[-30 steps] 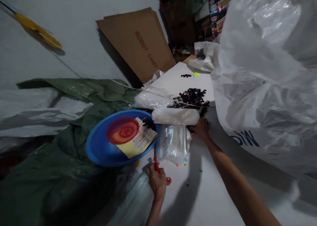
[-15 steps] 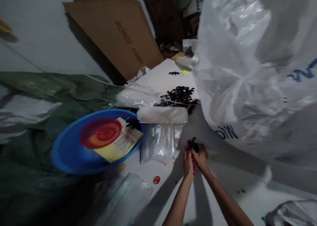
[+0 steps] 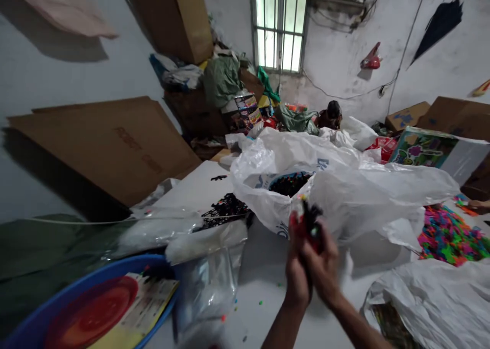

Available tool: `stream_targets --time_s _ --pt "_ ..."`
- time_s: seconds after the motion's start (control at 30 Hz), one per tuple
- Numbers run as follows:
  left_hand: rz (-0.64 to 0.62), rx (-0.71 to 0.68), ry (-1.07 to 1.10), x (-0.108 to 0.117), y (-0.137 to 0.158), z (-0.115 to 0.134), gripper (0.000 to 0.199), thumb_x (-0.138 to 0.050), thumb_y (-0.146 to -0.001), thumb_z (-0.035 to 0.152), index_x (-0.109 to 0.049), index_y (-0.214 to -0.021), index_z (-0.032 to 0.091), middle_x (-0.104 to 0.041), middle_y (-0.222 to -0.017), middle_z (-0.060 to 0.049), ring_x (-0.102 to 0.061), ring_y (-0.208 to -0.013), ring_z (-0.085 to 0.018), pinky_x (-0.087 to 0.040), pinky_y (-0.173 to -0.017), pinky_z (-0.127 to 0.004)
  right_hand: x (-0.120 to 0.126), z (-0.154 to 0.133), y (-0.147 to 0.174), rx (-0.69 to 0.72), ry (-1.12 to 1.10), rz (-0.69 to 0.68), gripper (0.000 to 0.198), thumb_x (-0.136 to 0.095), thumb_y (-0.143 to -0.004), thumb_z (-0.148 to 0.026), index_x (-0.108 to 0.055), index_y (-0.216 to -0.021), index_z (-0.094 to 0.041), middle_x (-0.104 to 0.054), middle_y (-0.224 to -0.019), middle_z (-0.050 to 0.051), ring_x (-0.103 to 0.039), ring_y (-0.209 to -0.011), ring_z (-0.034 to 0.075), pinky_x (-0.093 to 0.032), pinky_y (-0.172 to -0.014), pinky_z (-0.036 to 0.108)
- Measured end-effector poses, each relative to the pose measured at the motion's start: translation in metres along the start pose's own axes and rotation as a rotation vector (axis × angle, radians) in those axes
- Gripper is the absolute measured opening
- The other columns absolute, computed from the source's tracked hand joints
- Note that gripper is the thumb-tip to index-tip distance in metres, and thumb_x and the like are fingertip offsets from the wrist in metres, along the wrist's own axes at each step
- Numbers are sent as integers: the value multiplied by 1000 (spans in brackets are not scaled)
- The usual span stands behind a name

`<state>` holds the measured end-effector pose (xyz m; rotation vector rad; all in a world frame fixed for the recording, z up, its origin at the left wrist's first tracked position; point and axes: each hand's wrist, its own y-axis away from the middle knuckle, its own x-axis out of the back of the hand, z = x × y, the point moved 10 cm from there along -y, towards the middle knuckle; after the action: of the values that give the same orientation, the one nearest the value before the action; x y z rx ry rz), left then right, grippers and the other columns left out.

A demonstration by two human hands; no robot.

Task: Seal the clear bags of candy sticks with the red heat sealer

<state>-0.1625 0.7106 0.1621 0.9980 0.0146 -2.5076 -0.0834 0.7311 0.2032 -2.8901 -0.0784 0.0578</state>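
Both hands pressed together, left hand and right hand clamped on a small black-and-red toy piece | piece held above the white worktop, before the big white sack | parts best kept squarely aligned, pressure even, fingers clear of the joint

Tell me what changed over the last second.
The left hand left the red-handled tool; the right hand left the black pieces. Both came together, raised, gripping a small black and red part. The blue basin and white sack stayed put.
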Motion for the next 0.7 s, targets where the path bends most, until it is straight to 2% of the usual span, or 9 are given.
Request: stream_targets --time_s 0.07,0.13,0.23,0.3,0.37,0.43,0.53,0.63,0.7 --pt "-170 -255 -202 -76 -25 61 56 -38 -91 49 -37 -142 26 -40 -146 -3 -31 -138 -20 -28 -114 -38 15 -61 -51 242 105 198 53 -61 -80 -47 -51 -125 -21 -59 -117 8 -57 -105 24 -44 -94 40" --pt "-171 -497 -416 -113 -42 108 53 -32 -95 46 -32 -144 25 -31 -151 -2 -20 -142 -19 -17 -117 -40 4 -92 -107 401 189 237 54 -47 -87 -48 -43 -131 -15 -57 -117 10 -55 -104 22 -44 -92 42" --pt "-66 -697 -656 -93 -36 128 51 -35 -95 42 -32 -143 25 -28 -152 -3 -16 -143 -20 -12 -118 -42 -35 -77 -183 356 531 3 52 -39 -91 -43 -45 -128 -7 -58 -112 14 -54 -103 24 -43 -91 43" --pt "10 -712 -791 -37 -11 107 48 -36 -95 39 -38 -141 26 -33 -150 -5 -24 -141 -22 -18 -117 -41 -49 -45 -190 312 791 -194 49 -46 -88 -41 -52 -123 -7 -58 -115 17 -52 -109 28 -40 -94 46" --pt "45 -623 -963 41 16 61 43 -37 -94 37 -48 -134 25 -39 -145 -7 -32 -137 -23 -27 -114 -41 -37 -24 -156 382 924 -219 49 -49 -88 -39 -52 -127 -10 -52 -128 19 -44 -122 31 -34 -101 48" --pt "141 -466 -1143 137 37 9 43 -38 -92 36 -49 -133 26 -43 -142 -9 -36 -134 -24 -32 -111 -43 -17 -5 -87 550 933 -182 49 -48 -89 -36 -46 -134 -16 -43 -140 15 -32 -133 29 -26 -107 49" --pt "394 -229 -1518 278 60 -49 52 -42 -87 40 -51 -130 14 -44 -138 -21 -46 -125 -34 -42 -99 -52 -28 72 46 817 873 -681 55 -56 -84 -36 -43 -137 -33 -46 -140 7 -34 -134 26 -26 -109 49" --pt "498 -61 -1894 364 67 -83 52 -38 -87 33 -52 -129 5 -41 -138 -28 -44 -126 -40 -44 -92 -53 -27 196 96 620 969 -1074 76 -72 -68 -33 -43 -138 -34 -47 -140 9 -41 -129 33 -33 -103 55" --pt "489 5 -2100 388 67 -97 54 -44 -85 34 -53 -129 5 -41 -138 -28 -42 -127 -42 -44 -92 -53 -13 260 53 348 1047 -924 61 -75 -64 -25 -60 -122 -34 -59 -126 7 -52 -116 33 -41 -96 49"
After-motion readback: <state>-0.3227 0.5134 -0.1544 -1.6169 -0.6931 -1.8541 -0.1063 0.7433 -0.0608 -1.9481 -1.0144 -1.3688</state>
